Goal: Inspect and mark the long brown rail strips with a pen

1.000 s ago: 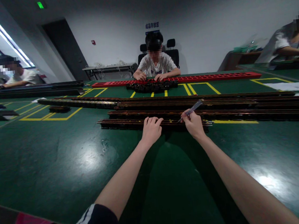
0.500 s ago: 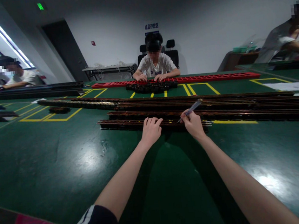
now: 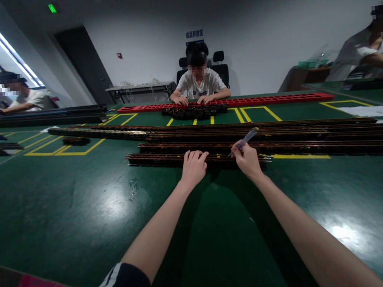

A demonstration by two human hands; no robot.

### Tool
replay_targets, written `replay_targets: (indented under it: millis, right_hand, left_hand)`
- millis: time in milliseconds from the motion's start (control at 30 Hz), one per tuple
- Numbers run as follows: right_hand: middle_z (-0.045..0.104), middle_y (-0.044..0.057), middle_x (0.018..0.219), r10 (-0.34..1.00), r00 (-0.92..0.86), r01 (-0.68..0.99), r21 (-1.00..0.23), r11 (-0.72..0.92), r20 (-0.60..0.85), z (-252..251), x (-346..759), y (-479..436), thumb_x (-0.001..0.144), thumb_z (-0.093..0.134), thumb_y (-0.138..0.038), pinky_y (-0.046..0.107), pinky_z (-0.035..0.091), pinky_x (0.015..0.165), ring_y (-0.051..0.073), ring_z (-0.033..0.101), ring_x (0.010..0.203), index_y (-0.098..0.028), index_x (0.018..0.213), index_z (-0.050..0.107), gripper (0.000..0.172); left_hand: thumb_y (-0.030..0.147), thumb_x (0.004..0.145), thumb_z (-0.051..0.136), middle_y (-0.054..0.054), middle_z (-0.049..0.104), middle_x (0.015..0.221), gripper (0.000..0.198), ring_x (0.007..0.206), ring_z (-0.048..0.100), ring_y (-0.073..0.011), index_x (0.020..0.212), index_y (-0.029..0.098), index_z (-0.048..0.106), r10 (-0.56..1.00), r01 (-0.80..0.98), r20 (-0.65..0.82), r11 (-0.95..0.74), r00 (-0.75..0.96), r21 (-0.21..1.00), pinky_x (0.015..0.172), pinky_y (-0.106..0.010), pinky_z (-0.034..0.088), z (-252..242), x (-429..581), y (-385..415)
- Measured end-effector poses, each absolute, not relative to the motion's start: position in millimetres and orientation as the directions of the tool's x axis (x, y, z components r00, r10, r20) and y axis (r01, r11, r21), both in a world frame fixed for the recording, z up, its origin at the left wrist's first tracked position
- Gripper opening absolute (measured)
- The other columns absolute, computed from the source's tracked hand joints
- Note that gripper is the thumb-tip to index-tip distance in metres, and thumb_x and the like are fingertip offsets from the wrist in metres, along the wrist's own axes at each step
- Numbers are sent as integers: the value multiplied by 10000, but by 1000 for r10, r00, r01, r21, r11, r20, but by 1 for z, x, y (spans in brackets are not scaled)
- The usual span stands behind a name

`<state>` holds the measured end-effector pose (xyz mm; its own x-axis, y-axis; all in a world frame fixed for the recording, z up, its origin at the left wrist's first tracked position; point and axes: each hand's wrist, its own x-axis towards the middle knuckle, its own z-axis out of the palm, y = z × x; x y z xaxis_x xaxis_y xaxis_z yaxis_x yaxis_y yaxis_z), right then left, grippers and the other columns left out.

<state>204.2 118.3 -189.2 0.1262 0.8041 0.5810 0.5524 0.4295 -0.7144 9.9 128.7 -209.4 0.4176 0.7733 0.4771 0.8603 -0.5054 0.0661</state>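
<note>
The nearest dark strip [image 3: 155, 159] lies crosswise on the green surface [image 3: 65, 209] before you, long, thin and ridged, with reddish-brown glints along its edges. Your left hand [image 3: 194, 166] rests on it, fingers bent; whether they pinch it, I cannot tell. Your right hand [image 3: 247, 159] grips a slim, clear-barrelled pen-like tool [image 3: 248, 137], tip down at the strip. Beyond run more dark strips [image 3: 312, 129]. The surface is smooth and glossy, marked with yellow lines [image 3: 77, 153]. Farther off, a seated person [image 3: 202, 86] has both hands by a red slotted tray [image 3: 275, 99], before a pale wall [image 3: 262, 33].
</note>
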Motion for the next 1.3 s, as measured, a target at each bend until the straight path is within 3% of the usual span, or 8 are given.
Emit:
replay_targets:
  millis: [300, 867, 1300]
  right_hand:
    - [627, 43, 593, 817, 115, 535, -728, 428, 565, -186, 199, 115, 832, 486, -425, 338, 486, 609, 214, 617, 577, -223, 726, 517, 230]
    - [647, 68, 614, 814, 140, 528, -738, 420, 564, -191, 200, 118, 833, 467, -582, 352, 485, 590, 236, 636, 578, -218, 739, 531, 382]
    - [638, 57, 623, 814, 140, 559, -724, 405, 563, -189, 199, 115, 816, 502, -471, 342, 470, 611, 220, 622, 580, -213, 727, 527, 274]
  left_hand:
    - [92, 840, 409, -80, 631, 1180, 403, 1151, 534, -234, 1189, 187, 588, 785, 877, 479, -477, 393, 61, 1107, -455, 303, -207, 11, 127]
    - [11, 805, 383, -88, 650, 1171, 433, 1169, 544, -227, 1140, 157, 615, 796, 895, 500, -438, 342, 87, 1114, -440, 316, -206, 11, 127]
    - [319, 883, 472, -83, 626, 1228, 405, 1182, 528, -231, 1255, 184, 556, 786, 842, 451, -524, 423, 124, 1117, -457, 284, -206, 11, 128]
